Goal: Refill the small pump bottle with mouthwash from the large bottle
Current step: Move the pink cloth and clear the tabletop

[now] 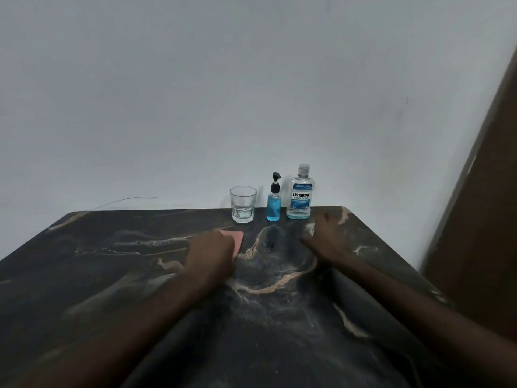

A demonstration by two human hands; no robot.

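Covering: your left hand [211, 252] lies over the cloth [237, 238], likely for spills; grip unclear.
Reaching: your right hand [326, 239], loosely curled, empty, near the big bottle [300, 195].

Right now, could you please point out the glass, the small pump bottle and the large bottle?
glass [243, 204]: head view, middle of its clear front wall.
small pump bottle [273, 205]: head view, on the blue body under the pump.
large bottle [301, 196]: head view, on the blue label.

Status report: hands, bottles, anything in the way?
Left hand on pink cloth; right hand empty, near large bottle. Pump bottle capped, untouched. Glass beside it, not blocking.
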